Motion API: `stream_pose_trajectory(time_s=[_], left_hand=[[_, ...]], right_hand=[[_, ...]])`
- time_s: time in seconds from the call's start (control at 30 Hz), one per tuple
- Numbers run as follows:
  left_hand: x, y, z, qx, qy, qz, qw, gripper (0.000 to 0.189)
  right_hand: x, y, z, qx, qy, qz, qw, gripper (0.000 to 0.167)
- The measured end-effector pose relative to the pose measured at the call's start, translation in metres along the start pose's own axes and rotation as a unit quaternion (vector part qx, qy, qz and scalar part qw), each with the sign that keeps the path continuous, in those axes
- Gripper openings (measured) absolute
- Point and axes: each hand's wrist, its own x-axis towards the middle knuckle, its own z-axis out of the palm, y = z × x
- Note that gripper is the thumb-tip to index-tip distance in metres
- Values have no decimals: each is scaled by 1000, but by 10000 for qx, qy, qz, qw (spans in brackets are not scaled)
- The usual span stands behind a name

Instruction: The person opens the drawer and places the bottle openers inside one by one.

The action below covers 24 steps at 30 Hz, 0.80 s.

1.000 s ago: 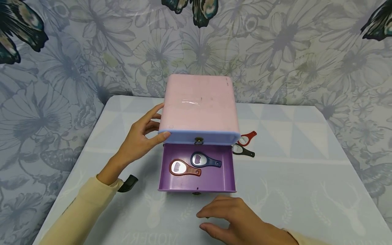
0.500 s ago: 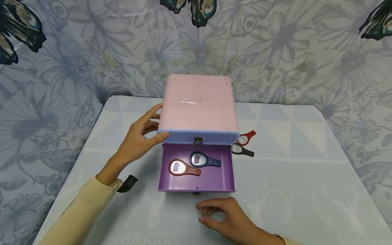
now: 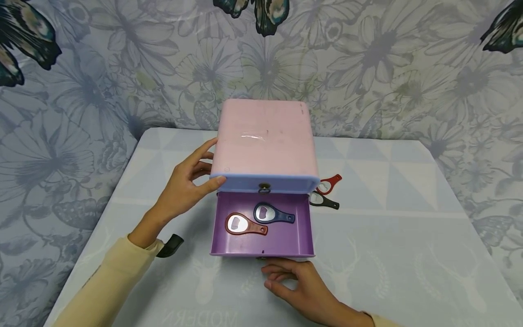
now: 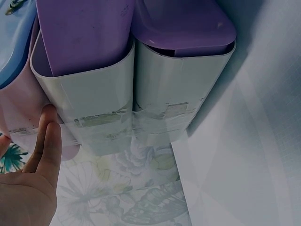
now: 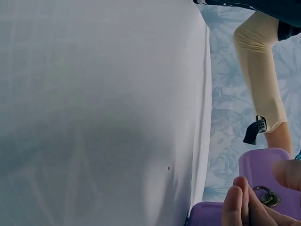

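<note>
In the head view, a small drawer cabinet with a pink top (image 3: 265, 136) and a blue upper drawer front (image 3: 241, 184) stands mid-table. Its purple drawer (image 3: 286, 243) is pulled out, holding a brown-rimmed bottle opener (image 3: 247, 224) and a dark blue one. My left hand (image 3: 180, 188) steadies the cabinet's left side, thumb on the blue front corner; the left wrist view shows straight fingers (image 4: 52, 141) against the casing. My right hand (image 3: 302, 286) is at the purple drawer's front edge. In the right wrist view, its fingertips (image 5: 240, 188) and thumb stand apart near the ring pull (image 5: 266, 196).
Right of the cabinet, a red bottle opener (image 3: 330, 184) and a black one (image 3: 324, 200) lie on the table (image 3: 388, 254), partly hidden by the cabinet. A flowered wall covering (image 3: 388, 68) rises behind. A black strap (image 3: 171, 245) hangs at my left sleeve.
My right hand has moved slightly forward and left, up to the purple drawer's front edge. My left hand and the cabinet stay put, and the drawer remains out.
</note>
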Motion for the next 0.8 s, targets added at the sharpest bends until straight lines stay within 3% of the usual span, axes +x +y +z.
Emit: stream_pose_trajectory(time_s=[0.2, 0.33, 0.57, 0.8], left_hand=[[0, 1, 0, -30, -17, 27, 10000, 82], [0, 0, 0, -18, -11, 2, 10000, 82], [0, 1, 0, -21, -5, -25, 10000, 82], [1, -1, -1, -15, 9, -18, 10000, 81]], right_hand=[[5, 1, 3, 127, 135, 257, 9995, 31], [7, 2, 6, 104, 320, 26, 9994, 23], [12, 0, 12, -460, 900, -252, 9946, 7], [17, 0, 12, -328, 1016, -357, 9936, 4]])
